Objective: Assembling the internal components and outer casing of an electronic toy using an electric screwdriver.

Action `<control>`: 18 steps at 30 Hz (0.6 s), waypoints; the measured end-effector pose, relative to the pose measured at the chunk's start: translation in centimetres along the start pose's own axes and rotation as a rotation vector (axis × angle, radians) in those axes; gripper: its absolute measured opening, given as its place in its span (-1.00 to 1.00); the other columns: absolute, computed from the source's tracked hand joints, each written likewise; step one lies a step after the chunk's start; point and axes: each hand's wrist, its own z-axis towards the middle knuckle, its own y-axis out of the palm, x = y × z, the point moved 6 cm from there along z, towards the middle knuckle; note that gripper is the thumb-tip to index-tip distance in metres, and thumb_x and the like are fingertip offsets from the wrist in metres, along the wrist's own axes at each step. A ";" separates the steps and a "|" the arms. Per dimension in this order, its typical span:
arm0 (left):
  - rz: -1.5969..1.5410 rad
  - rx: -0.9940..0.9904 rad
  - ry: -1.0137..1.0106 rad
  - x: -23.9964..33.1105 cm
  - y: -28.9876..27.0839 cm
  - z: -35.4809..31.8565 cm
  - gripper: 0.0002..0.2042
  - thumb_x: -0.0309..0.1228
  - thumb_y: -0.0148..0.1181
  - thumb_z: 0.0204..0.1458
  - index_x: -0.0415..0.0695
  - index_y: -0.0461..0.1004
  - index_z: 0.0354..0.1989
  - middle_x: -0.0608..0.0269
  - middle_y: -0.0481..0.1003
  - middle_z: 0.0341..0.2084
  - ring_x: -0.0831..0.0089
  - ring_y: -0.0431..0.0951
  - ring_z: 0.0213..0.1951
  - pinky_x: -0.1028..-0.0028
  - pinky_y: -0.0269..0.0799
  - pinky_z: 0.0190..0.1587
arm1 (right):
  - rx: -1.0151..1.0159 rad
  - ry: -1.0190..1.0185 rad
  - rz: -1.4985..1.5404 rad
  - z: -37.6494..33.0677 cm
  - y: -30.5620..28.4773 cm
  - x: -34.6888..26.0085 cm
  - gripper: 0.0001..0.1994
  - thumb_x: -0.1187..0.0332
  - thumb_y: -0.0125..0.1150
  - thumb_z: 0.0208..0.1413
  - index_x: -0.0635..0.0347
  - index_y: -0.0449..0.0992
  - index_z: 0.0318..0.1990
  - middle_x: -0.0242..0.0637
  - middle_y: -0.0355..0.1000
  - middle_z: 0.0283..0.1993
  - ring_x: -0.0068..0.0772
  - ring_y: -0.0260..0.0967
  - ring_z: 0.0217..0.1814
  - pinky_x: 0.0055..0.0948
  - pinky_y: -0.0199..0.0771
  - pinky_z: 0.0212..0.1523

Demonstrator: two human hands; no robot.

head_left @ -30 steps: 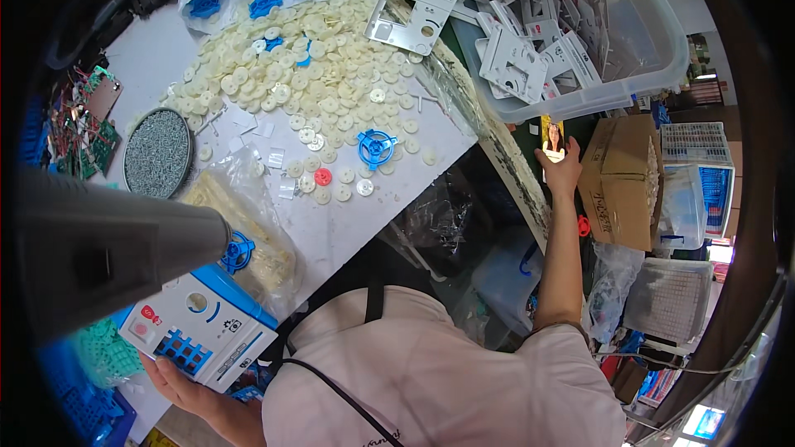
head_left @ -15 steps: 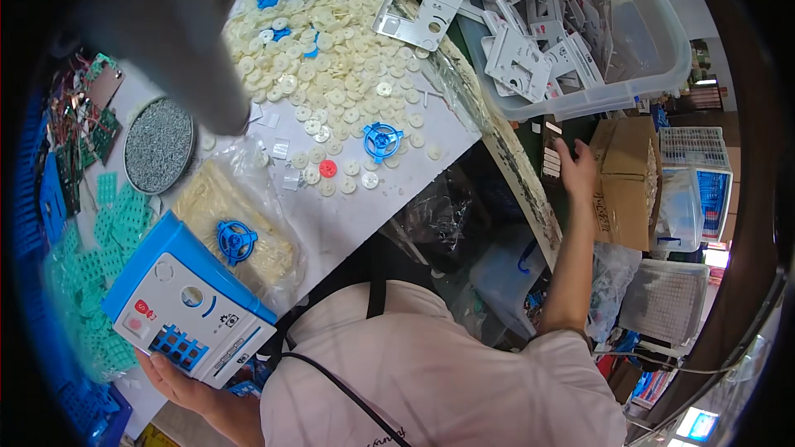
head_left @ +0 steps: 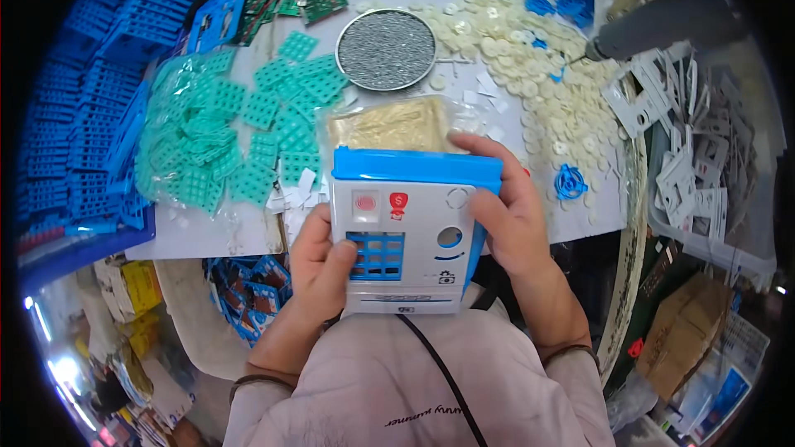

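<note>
A white toy money-box housing [head_left: 414,199] with blue sides is held in front of my chest, its printed face toward me. My left hand [head_left: 319,265] grips its left edge, the thumb beside the blue-framed keypad opening. On the other side my right hand [head_left: 517,219] clasps the upper right edge, with the thumb on the face and fingers behind. Just beyond the housing lies a clear bag of cream-coloured parts [head_left: 385,126]. A round dish of small metal screws [head_left: 385,50] stands behind that bag.
Green rubber keypads [head_left: 286,128] and stacked blue plastic frames [head_left: 83,124] lie left. Right are cream discs [head_left: 513,54], a blue ring part [head_left: 570,182] and a tub of white panels [head_left: 704,165]. A dark tool [head_left: 662,25] hangs at upper right. A cardboard box [head_left: 687,331] stands lower right.
My right hand has come from beside the cardboard box onto the housing. The housing is now upright before my chest, held in both hands. My view has swung left.
</note>
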 end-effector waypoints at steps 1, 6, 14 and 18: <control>0.018 -0.003 0.026 0.0 0.0 -0.3 -0.60 -0.37 0.05 0.32 -0.34 0.26 0.23 0.15 0.50 0.04 0.54 0.47 0.03 0.47 0.39 0.13 | -0.018 0.034 -0.001 0.5 0.4 0.3 -0.43 0.29 0.39 0.20 0.32 0.34 0.29 -0.21 0.50 0.11 -0.50 0.46 0.05 -0.43 0.50 0.06; 0.027 -0.101 0.138 0.5 -1.6 0.4 -0.59 -0.39 0.01 0.33 -0.36 0.21 0.26 0.10 0.49 0.04 0.52 0.47 0.06 0.47 0.38 0.14 | -0.059 0.078 0.001 1.4 1.1 0.8 -0.60 0.41 0.36 0.21 0.31 0.43 0.14 -0.25 0.53 0.01 -0.54 0.49 0.00 -0.48 0.50 0.04; 0.311 0.103 0.038 2.1 -2.1 2.0 -0.81 -0.40 0.00 0.38 -0.22 0.47 -0.24 0.42 0.48 -0.37 0.73 0.37 -0.30 0.61 0.35 -0.24 | -0.035 0.119 -0.024 1.1 1.7 2.2 -0.60 0.35 0.34 0.24 0.33 0.43 0.15 -0.23 0.55 -0.01 -0.55 0.50 -0.02 -0.54 0.51 -0.01; 0.403 0.186 0.144 2.3 -3.1 3.5 -0.79 -0.37 0.02 0.39 -0.20 0.48 -0.27 0.47 0.46 -0.44 0.74 0.37 -0.35 0.59 0.33 -0.30 | 0.011 0.150 0.048 1.4 2.1 2.7 -0.52 0.32 0.33 0.25 0.33 0.37 0.24 -0.21 0.53 0.05 -0.49 0.49 0.05 -0.49 0.50 0.09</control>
